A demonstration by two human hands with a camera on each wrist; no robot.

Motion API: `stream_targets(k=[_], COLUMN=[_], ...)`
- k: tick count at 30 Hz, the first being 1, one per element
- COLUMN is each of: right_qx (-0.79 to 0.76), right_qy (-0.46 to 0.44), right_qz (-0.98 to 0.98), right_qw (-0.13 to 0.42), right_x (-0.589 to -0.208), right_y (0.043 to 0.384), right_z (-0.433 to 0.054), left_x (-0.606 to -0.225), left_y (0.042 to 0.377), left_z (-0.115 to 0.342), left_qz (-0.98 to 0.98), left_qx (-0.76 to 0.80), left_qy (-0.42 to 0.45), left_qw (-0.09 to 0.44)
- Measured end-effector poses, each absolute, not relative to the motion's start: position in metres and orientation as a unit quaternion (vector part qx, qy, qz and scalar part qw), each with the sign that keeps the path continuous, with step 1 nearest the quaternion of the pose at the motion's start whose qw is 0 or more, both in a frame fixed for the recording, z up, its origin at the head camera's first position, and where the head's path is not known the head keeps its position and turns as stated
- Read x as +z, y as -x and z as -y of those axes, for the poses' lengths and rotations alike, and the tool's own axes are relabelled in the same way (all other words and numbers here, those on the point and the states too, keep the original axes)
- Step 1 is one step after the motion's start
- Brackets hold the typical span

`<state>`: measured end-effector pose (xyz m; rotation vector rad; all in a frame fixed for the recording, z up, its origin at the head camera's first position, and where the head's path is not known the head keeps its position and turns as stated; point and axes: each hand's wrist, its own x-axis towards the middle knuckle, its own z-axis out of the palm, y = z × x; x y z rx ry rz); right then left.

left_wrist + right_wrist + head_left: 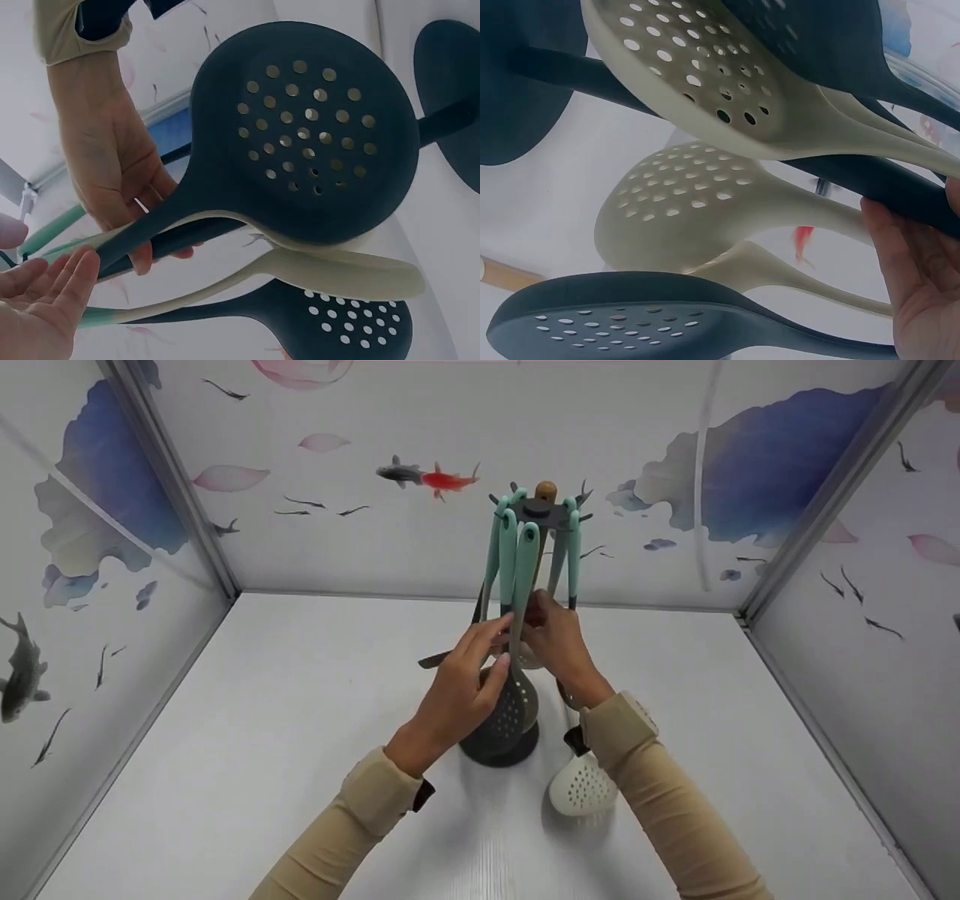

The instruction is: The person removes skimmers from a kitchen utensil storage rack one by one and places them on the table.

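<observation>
A utensil stand [541,514] with a wooden knob and dark base rises in front of me, hung with several teal-handled utensils. My left hand [455,697] is at its left side, fingers fairly straight, with fingertips right at the handle of a dark skimmer [300,135]. From the right, my right hand [559,641] reaches in among the handles, fingers curled round the dark pole [885,184] of the stand. Pale skimmers [697,75] hang around the pole beside the dark ones. Handles partly hide the right fingers in the head view.
A white skimmer head [583,786] shows below my right wrist. Close to the stand's left side a dark flat utensil end [435,660] sticks out. Printed wall panels [315,547] enclose the white tabletop [300,720] at the back and sides.
</observation>
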<state>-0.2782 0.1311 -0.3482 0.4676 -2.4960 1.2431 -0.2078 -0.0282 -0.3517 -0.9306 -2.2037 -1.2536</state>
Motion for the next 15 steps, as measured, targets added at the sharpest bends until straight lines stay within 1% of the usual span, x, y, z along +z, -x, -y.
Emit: stream_targets(k=[3, 9, 15], right_qx=[0.445, 0.473, 0.482], right_qy=[-0.163, -0.174, -0.187], right_qz=[0.868, 0.855, 0.848], right_qw=[0.147, 0.123, 0.117], right_x=[-0.349, -0.35, -0.351], right_y=[0.279, 0.28, 0.28], right_z=[-0.131, -0.132, -0.134], left_x=[-0.35, -0.349, -0.349], left_y=[0.204, 0.195, 0.192], left_z=[0.02, 0.011, 0.007], left_qz=[0.798, 0.824, 0.837], left_qx=[-0.46, -0.421, -0.411], left_qy=[0.319, 0.291, 0.279], left_qw=[0.225, 0.244, 0.229])
